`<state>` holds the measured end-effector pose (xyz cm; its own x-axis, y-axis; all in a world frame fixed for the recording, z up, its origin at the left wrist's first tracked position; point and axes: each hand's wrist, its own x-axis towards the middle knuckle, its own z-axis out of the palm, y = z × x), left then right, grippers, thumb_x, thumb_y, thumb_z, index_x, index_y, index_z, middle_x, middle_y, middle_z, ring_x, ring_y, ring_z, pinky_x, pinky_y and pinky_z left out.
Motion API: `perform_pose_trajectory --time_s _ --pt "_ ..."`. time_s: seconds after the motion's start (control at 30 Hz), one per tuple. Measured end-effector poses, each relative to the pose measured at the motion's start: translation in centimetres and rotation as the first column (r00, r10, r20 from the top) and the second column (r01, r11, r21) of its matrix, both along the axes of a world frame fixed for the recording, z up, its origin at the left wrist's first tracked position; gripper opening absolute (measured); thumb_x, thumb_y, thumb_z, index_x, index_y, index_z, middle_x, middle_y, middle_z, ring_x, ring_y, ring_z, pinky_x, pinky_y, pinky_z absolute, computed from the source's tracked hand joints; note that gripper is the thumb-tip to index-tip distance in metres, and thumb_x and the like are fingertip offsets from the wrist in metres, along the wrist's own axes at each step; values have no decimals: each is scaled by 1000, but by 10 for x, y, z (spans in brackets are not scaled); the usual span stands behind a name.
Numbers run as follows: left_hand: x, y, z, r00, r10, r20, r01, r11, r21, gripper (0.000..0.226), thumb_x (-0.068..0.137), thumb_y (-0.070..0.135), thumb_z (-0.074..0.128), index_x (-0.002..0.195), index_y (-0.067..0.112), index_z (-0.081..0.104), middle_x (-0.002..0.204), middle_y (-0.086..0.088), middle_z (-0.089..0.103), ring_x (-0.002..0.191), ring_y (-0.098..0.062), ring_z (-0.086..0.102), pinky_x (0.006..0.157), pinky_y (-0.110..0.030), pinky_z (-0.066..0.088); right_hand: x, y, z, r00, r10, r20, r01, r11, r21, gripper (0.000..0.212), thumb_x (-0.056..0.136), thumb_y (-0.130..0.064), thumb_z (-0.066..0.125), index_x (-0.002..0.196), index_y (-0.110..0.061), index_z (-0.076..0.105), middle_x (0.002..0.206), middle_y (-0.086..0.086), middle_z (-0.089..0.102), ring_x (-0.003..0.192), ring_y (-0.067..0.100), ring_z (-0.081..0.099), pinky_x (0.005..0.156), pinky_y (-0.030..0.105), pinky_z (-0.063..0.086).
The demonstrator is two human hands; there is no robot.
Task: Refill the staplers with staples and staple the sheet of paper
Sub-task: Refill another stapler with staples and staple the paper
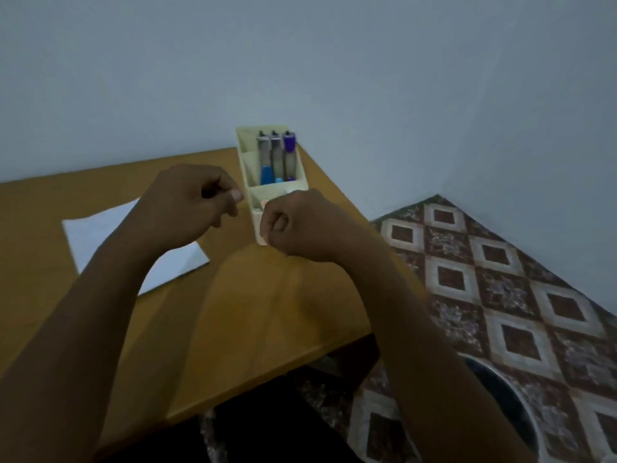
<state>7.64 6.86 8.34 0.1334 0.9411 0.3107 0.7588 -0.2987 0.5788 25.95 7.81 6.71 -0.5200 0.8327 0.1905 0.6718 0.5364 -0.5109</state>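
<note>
Three staplers (pixel 275 157) lie side by side in the far compartment of a cream organiser box (pixel 245 168) at the table's back right; one is blue, one light blue, one purple. A white sheet of paper (pixel 96 235) lies on the wooden table (pixel 267 302) to the left, partly under my left forearm. My left hand (pixel 190 203) hovers left of the box, fingers curled with thumb and fingertips pinched together. My right hand (pixel 300 225) is a closed fist over the box's near compartment, hiding its contents. Whether either hand holds staples cannot be made out.
A pale wall stands right behind the table. The table's right edge drops to a patterned tile floor (pixel 500 295). A dark round basin (pixel 514 416) sits on the floor at the lower right.
</note>
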Motion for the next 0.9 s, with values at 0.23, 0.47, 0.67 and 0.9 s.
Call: perform_pose_trajectory --time_s 0.23,0.47,0.67,0.9 --pt "-102 10 -21 975 222 1 -221 973 -63 12 90 19 62 82 20 70 76 13 67 63 -3 60 57 -18 43 -101 41 -25 997 77 4 -78 994 78 11 85 -11 59 86 -5 68 87 11 70 80 22 62 67 25 46" --pt "-129 38 -41 965 260 -38 -262 962 -82 12 92 19 59 90 19 70 87 8 64 75 -1 52 64 -12 38 -150 90 -46 984 -168 -54 173 980 94 31 85 -13 62 116 -13 60 119 6 61 108 22 56 90 27 44" --pt "-136 50 -55 958 284 -23 -285 952 -115 12 93 19 57 93 19 70 85 13 60 80 -3 52 66 -8 38 -156 126 -70 959 -259 117 251 964 83 42 84 -9 61 126 -12 55 129 6 54 115 24 49 95 32 45" --pt "-144 49 -67 945 324 37 -317 939 -135 10 93 19 58 86 25 64 85 13 61 76 -1 54 64 -10 38 -157 140 -87 957 -228 182 169 942 289 37 89 -23 58 124 -14 59 131 5 55 112 20 52 95 31 44"
